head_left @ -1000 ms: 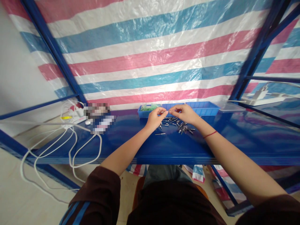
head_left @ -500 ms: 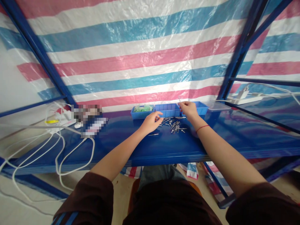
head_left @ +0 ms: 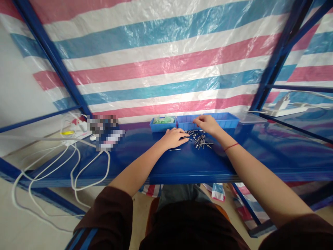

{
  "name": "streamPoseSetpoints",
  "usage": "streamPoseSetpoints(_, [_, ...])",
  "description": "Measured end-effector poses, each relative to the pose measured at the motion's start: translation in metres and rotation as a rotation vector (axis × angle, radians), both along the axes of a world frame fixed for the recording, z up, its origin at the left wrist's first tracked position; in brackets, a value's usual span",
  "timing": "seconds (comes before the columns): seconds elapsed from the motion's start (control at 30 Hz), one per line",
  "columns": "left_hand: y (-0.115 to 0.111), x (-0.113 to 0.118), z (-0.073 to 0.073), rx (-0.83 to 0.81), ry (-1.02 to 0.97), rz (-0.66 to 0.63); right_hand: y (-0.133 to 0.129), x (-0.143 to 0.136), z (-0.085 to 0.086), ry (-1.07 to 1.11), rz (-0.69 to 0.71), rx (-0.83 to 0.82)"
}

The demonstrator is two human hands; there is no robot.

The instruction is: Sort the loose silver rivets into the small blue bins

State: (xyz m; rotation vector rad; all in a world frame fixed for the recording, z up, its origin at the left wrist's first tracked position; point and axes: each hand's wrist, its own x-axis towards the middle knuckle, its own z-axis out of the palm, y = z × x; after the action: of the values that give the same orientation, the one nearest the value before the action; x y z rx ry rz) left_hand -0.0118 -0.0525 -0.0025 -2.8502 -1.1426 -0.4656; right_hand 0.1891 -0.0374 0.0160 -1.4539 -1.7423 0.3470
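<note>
Small metal blind rivets (head_left: 200,141) lie in a loose pile on the blue tabletop. At the pile's left edge rests my left hand (head_left: 174,139), thumb and fingers apart, the tips touching or close to a rivet. My right hand (head_left: 208,124) is over the middle blue bin (head_left: 183,122), its fingers drawn together. Whatever is between those fingertips, if anything, is hidden. One single rivet (head_left: 175,149) lies apart, in front of my left hand.
A blue bin (head_left: 153,127) at the left holds a green packet (head_left: 163,120); another blue bin (head_left: 229,121) stands at the right. Beyond it is a clear plastic tray (head_left: 251,118). White cables (head_left: 108,163) loop over the table's left side. Blue posts frame the striped sheet.
My right hand has shifted left over the middle bin, and the rivet that stuck up from its fingers no longer shows. My left hand has moved right, over the pile's edge.
</note>
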Motion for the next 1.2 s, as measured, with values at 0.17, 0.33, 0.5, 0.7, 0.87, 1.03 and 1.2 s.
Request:
streamPoseSetpoints(0.17, [0.002, 0.009, -0.009, 0.045, -0.037, -0.04, -0.008, -0.011, 0.0, -0.193, 0.045, 0.043])
streamPoseSetpoints(0.33, [0.001, 0.008, -0.01, 0.154, -0.17, 0.001, -0.012, -0.014, 0.002, -0.241, 0.136, 0.005])
streamPoseSetpoints(0.5, [0.01, 0.006, -0.007, 0.058, -0.49, -0.019, -0.017, -0.02, 0.004, -0.066, 0.333, -0.193])
streamPoseSetpoints(0.7, [0.012, 0.008, -0.006, -0.161, -0.778, 0.01, -0.028, -0.028, 0.009, 0.184, 0.39, -0.331])
streamPoseSetpoints(0.87, [0.01, 0.01, -0.007, -0.282, -1.004, -0.009, -0.027, -0.027, 0.006, 0.353, 0.455, -0.339])
streamPoseSetpoints(1.03, [0.011, 0.01, -0.006, -0.249, -1.082, -0.078, -0.029, -0.03, 0.007, 0.528, 0.478, -0.4])
streamPoseSetpoints(1.2, [0.006, 0.01, -0.002, -0.188, -1.11, -0.077, -0.03, -0.033, 0.01, 0.641, 0.418, -0.499])
